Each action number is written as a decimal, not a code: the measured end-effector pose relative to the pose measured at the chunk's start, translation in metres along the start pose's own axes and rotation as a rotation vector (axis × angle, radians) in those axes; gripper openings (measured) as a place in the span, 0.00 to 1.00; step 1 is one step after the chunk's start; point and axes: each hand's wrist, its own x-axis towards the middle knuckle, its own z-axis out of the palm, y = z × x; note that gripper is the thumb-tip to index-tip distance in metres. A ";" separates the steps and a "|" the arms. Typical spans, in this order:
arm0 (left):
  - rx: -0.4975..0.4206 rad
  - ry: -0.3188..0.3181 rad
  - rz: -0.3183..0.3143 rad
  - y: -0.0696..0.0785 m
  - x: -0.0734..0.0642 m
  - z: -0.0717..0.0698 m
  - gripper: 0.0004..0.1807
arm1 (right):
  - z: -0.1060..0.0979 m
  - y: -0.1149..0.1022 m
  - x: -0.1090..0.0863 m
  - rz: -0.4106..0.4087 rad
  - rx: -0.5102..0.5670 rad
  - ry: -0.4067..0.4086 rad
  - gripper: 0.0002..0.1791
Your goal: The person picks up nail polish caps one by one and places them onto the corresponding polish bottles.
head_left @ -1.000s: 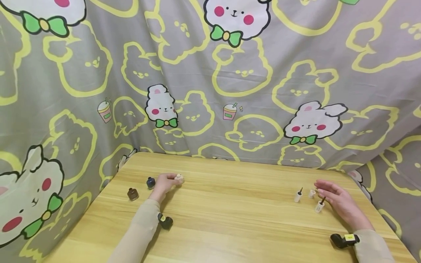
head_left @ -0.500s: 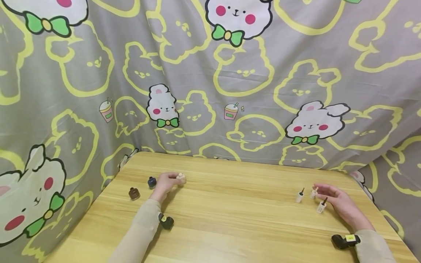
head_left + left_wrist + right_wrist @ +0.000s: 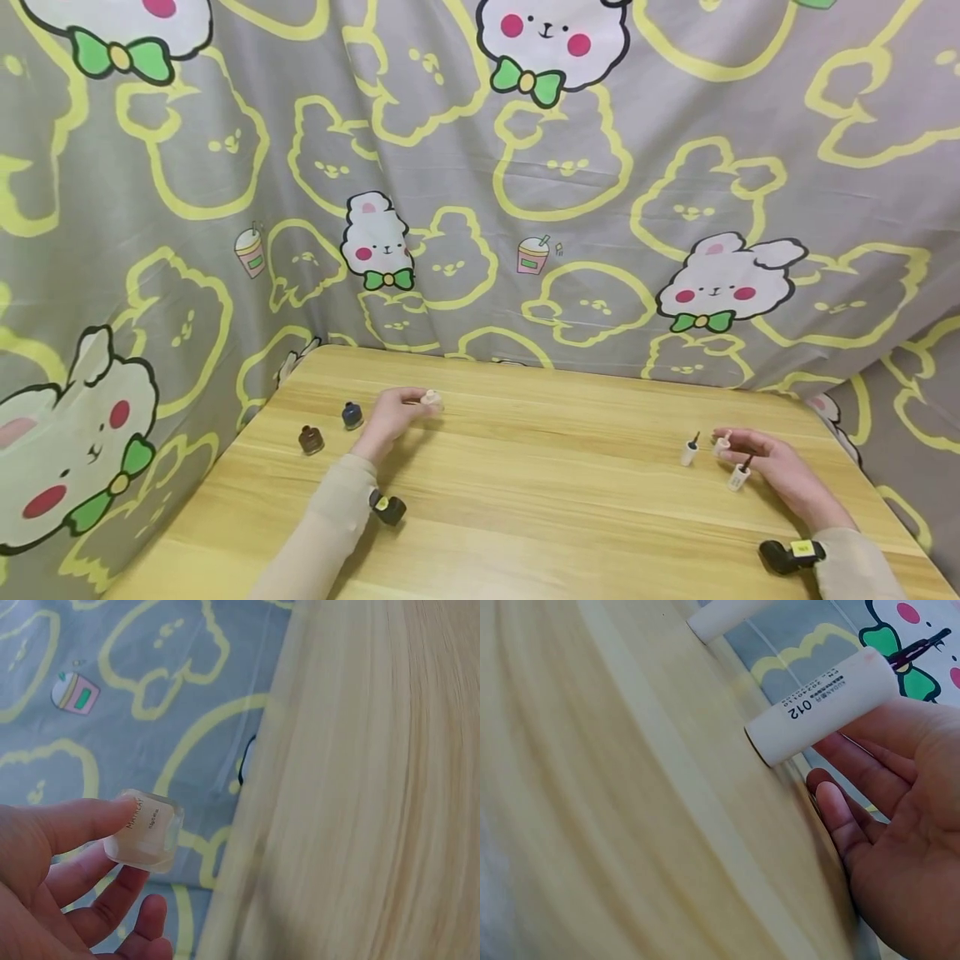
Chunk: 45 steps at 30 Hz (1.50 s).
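Observation:
My left hand (image 3: 392,417) pinches a small pale nail polish bottle (image 3: 147,831) between thumb and fingers; it has no brush cap on. In the head view this bottle overlaps the back left of the table. Far to the right, my right hand (image 3: 780,467) has thumb and index finger on either side of a white brush cap (image 3: 722,446), its pale brush pointing up. Two more white caps with dark brushes stand upright close by, one left (image 3: 689,452) and one nearer (image 3: 739,476). The nearer cap hides the right fingertips in the right wrist view.
A dark blue nail polish bottle (image 3: 352,416) and a brown one (image 3: 311,439), both uncapped, stand left of my left forearm. The wooden table (image 3: 540,500) meets a patterned grey curtain (image 3: 450,275) at the back and left. Each wrist wears a black camera.
My left hand has carried the pale bottle a little to the right. My right fingers have come down around the pale-brush cap. The view has shifted slightly.

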 end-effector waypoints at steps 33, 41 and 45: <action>0.019 -0.123 0.170 0.031 -0.030 0.037 0.16 | -0.007 0.005 -0.007 -0.025 0.029 0.071 0.27; 0.044 -0.163 0.204 0.029 -0.033 0.046 0.16 | -0.019 0.011 -0.018 -0.066 0.028 0.092 0.24; 0.060 -0.177 0.220 0.030 -0.036 0.050 0.16 | -0.024 0.009 -0.025 -0.065 -0.001 0.123 0.21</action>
